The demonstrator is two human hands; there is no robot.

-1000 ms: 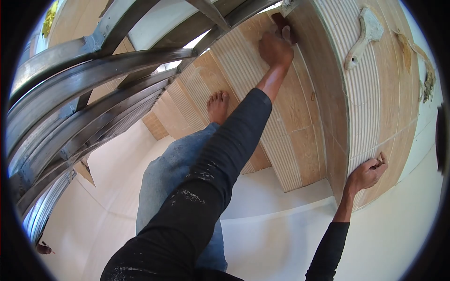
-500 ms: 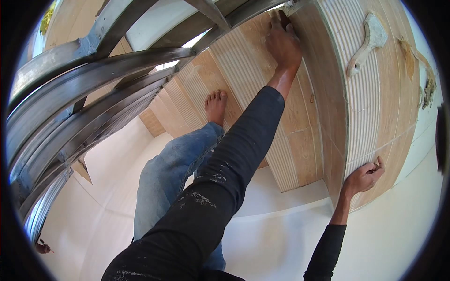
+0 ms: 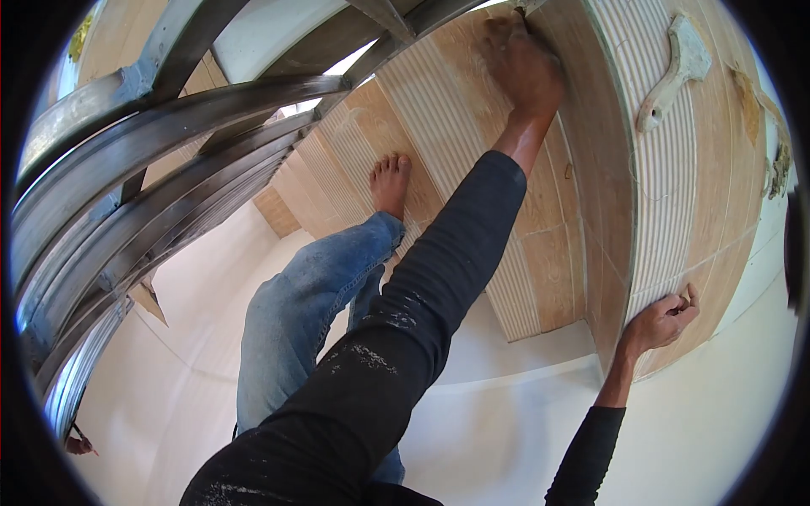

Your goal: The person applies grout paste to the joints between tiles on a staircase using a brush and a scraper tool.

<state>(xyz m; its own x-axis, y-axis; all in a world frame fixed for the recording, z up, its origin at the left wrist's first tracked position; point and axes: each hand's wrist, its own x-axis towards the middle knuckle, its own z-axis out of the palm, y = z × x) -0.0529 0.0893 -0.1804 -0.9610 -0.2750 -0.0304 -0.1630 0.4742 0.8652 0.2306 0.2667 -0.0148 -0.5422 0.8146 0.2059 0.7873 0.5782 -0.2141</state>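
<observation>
The bare left hand (image 3: 527,72) is blurred, its underside hidden. The curved grey metal railing (image 3: 253,92) is cut off at the top.

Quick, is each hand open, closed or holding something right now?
Left hand: blurred at the lower step; can't tell whether it's open, closed or holding something.
Right hand: fingers curled at the upper step; can't tell whether it holds anything.

Tiled steps (image 3: 553,274) beside metal railing (image 3: 224,111) show a stairwell.
</observation>
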